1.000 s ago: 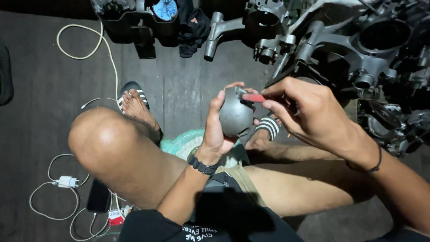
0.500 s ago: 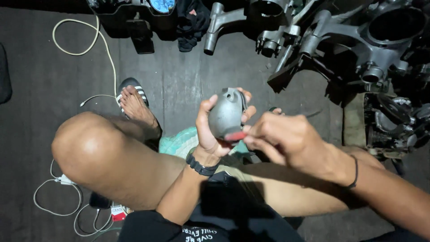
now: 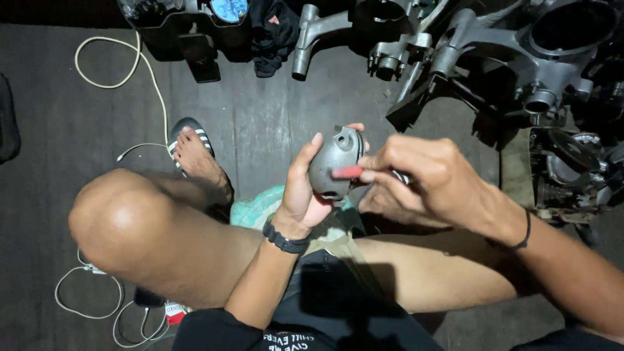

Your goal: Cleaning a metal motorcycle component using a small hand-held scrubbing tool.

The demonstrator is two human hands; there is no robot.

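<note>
The person sits low over the floor [image 3: 260,130], knees drawn up, and the left hand [image 3: 302,192] lifts a grey metal part [image 3: 335,162] into the air between the legs. The fingers wrap its rounded back, thumb up one side, so the open rim and its small holes face the other hand; that grip looks chosen to steady the part while it is worked. The right hand [image 3: 422,175] comes in from the side, its fingers pinched on a slim red-handled tool [image 3: 348,172], whose red end lies across the part's face. The working tip is hidden, so it may be a small brush or a scraper.

Behind, along the top of the view, lie grey engine castings [image 3: 539,58], well apart from the hands. A white cable [image 3: 114,65] loops over the floor by the sandalled foot [image 3: 195,153].

Against half a second ago, the part is tilted further over, its rim now turned toward the right hand. The tool has climbed from the part's lower edge to its middle. A second ago the red handle sat up at the top, so the tool keeps roaming over the surface.
</note>
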